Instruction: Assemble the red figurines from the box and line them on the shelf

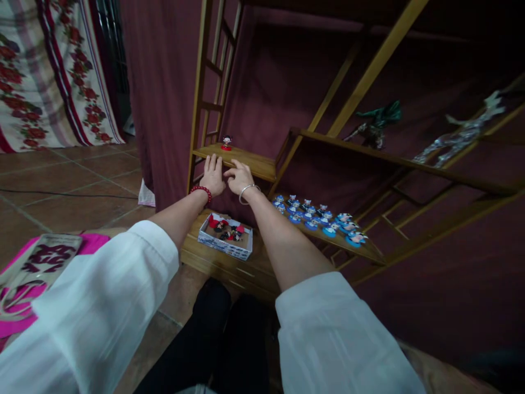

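Observation:
My left hand (213,174) rests palm down on the front edge of a small wooden shelf (254,161), fingers flat and holding nothing. My right hand (239,177) lies beside it on the same edge, fingers loosely curled, index finger pointing left toward the left hand. It holds nothing that I can see. A small figurine on a red base (226,143) stands on the shelf just beyond my left hand. Below my wrists sits a white patterned box (225,236) holding several red and black figurines.
A lower shelf (365,253) to the right carries several figurines on blue bases (318,216). A higher shelf (410,163) bears a green figure (376,125) and a silver figure (463,133). Dark red cloth hangs behind. A pink bag (36,268) lies on the tiled floor at left.

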Demonstrator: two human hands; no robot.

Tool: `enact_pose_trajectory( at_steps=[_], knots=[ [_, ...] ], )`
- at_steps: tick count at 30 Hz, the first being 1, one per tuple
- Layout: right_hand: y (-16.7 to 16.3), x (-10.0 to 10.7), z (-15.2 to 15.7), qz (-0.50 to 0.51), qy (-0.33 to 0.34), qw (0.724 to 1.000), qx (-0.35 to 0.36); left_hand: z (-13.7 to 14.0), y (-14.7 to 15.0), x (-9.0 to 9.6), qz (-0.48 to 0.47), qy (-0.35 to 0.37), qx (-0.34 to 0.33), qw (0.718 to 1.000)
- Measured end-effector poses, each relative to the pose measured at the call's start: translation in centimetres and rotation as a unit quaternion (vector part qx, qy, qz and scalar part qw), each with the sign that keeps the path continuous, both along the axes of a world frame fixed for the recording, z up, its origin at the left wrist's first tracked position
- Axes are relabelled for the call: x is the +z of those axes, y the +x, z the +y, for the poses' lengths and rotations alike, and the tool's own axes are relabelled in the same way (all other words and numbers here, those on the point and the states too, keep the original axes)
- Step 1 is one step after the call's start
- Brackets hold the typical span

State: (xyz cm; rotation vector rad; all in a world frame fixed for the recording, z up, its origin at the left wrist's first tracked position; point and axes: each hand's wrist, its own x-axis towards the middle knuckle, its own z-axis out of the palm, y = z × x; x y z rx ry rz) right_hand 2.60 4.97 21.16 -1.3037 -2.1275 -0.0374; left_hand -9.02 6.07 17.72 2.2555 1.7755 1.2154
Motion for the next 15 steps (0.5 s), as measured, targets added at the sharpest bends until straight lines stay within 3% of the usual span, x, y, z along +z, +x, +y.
enact_pose_trajectory(
  at_steps=[7, 15],
  knots=[
    [-0.8, -0.9, -1.6, -0.044, -0.003, 0.999, -0.018, -3.1, 1.3, -0.3, -0.009, -0.026, 0.015, 1.0],
    [-0.1, -2.1, -2.8, -0.101, 0.054, 0.993, -0.02, -3.5, 2.9, -1.6, 0.05, -0.021, 0.07, 0.996]
  ],
)
